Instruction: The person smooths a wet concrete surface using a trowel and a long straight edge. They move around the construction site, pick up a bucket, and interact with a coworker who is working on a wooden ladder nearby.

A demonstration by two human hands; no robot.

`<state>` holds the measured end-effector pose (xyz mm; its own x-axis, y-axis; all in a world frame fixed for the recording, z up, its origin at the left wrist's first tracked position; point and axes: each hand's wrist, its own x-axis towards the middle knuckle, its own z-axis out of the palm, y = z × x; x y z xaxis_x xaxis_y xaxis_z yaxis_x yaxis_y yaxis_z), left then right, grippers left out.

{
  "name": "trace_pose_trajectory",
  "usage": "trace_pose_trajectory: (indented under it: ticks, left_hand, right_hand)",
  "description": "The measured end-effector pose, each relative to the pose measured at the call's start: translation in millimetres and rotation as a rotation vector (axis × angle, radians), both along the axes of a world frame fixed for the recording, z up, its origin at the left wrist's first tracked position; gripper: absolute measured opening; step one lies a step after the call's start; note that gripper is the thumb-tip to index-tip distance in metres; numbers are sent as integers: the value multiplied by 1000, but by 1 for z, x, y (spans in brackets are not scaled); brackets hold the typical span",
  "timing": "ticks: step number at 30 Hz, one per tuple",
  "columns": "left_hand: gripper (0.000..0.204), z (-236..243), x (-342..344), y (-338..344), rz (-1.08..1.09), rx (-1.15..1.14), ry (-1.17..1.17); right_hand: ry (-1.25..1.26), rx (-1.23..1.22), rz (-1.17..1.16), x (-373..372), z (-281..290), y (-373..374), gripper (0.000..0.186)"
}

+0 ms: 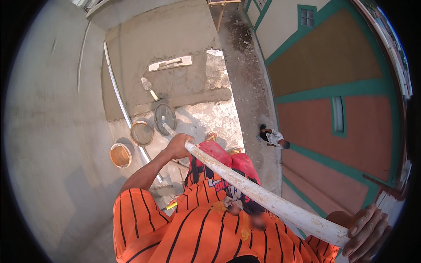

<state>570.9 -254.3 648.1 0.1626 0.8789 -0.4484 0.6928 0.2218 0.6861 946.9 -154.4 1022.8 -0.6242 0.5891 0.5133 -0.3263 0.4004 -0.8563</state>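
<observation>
My left hand [179,147] is closed round a long, mottled white pole [263,193] that slants across my front. My right hand [366,230] grips the pole's near end at the lower right. The far end reaches into a round bucket of grey mix [169,111] at centre. Left of it sit another bucket with grey contents [141,133] and an orange bucket [120,154]. A pale trowel [147,84] lies on the grey cement surface above them, below a long flat float [170,63].
A long pale straightedge [116,83] lies along the grey wall [52,114] on the left. A ledge edge runs down the right of my work surface [123,35]. Beyond it, lower down, a person [274,138] is on a passage [239,65] beside a painted building [329,118].
</observation>
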Motion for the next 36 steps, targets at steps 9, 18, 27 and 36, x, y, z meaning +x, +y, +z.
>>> trace_pose_trajectory:
  ticks: [9, 18, 27, 36]
  left_hand:
    - [37, -45, -38, -6, 43, 42, -15]
    - [25, -129, -32, -49, -97, -73, -56]
    - [33, -101, 118, 5, -240, 116, -143]
    - [68, 15, 333, 63, -666, 87, -560]
  right_hand:
    - [-25, -201, 189, -33, -24, 11, 14]
    - [89, -515, -382, -68, -112, -24, 32]
    - [536, -134, -553, 17, -26, -55, 11]
    - [345, 10, -862, 128, -48, -147, 24]
